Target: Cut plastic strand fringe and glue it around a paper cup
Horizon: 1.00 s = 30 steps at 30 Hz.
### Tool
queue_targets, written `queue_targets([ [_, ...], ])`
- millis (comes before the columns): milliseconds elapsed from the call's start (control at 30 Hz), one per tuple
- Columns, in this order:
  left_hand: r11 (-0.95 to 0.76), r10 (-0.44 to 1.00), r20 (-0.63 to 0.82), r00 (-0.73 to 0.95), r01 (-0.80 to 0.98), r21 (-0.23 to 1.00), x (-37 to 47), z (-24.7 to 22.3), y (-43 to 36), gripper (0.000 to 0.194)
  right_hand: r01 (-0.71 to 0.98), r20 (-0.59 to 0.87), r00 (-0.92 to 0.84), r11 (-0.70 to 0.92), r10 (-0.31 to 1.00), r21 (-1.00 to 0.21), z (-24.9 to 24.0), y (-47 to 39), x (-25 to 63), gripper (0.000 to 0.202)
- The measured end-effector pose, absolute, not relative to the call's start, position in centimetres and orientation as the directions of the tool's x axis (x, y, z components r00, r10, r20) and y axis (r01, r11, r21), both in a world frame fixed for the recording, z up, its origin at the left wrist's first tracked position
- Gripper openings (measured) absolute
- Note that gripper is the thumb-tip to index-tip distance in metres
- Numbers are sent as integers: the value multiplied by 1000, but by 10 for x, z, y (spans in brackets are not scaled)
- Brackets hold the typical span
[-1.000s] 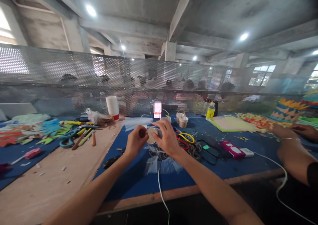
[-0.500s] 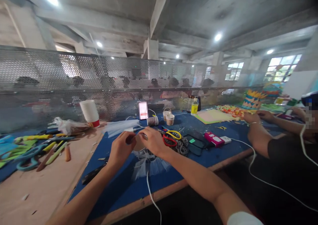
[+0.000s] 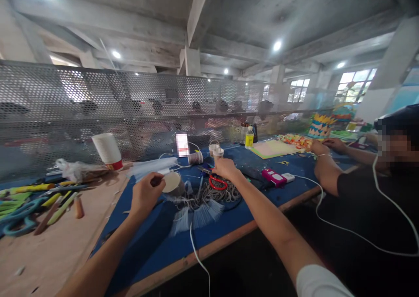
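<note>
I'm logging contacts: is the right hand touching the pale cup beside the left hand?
Apart: the head view shows blue mat between the right hand and the pale cup.

Concrete ceiling (image 3: 242,13), perforated screen (image 3: 150,89) (grey), windows (image 3: 360,76)

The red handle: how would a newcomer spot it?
On the blue surface, find the camera wearer's right hand. Just below it in the picture is the red handle, a bright loop unlike the tangled grey cord beside it.
</note>
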<state>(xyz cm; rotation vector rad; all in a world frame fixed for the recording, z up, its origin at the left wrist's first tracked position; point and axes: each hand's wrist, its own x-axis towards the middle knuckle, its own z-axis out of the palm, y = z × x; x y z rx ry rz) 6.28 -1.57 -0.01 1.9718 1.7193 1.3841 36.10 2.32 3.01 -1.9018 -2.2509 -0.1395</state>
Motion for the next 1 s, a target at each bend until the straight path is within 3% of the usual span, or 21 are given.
queue_targets([
  [133,-303,856,505,-108,687,660,61,-3,-12,27,991,113,-132,131,985,19,18,24,376,41],
  [367,-305,850,513,-115,687,659,56,-8,-7,27,995,80,-86,82,993,48,16,22,373,30],
  [733,-291,861,495,-115,687,666,54,-9,-4,26,1000,140,-11,14,990,-22,17,21,386,30],
  [1000,-278,862,491,-126,693,665,53,-6,-4,28,988,224,43,-8,974,-154,25,12,407,24],
])
